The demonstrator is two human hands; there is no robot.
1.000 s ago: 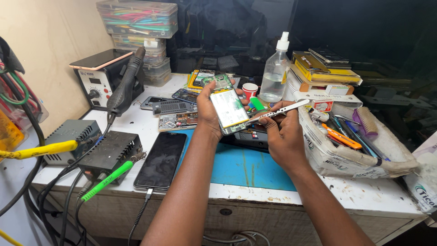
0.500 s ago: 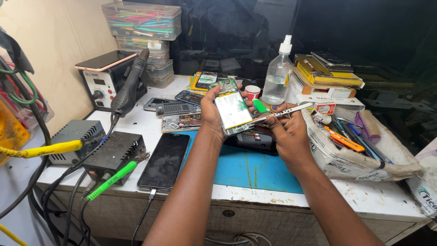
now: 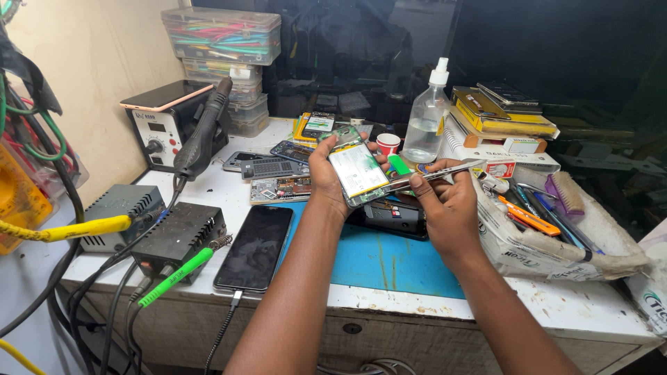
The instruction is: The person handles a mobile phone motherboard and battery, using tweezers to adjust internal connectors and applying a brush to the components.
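little has moved since before: both hands stay raised over the blue mat; left hand fingers clamped round the opened phone; right hand, at its 3 o'clock, pinches tweezers touching the phone's lower edge.

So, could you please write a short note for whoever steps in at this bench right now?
Left hand: holds an opened phone up above the blue mat, its insides facing the camera.
Right hand: grips metal tweezers, tips at the phone's lower right edge.
Nearby: a dark phone part lies on the mat under the hands; a black phone on a cable lies left of the mat; a spray bottle stands behind.
Done: the phone's back is off.
Left: the tweezer work at that edge; the phone is not yet closed.
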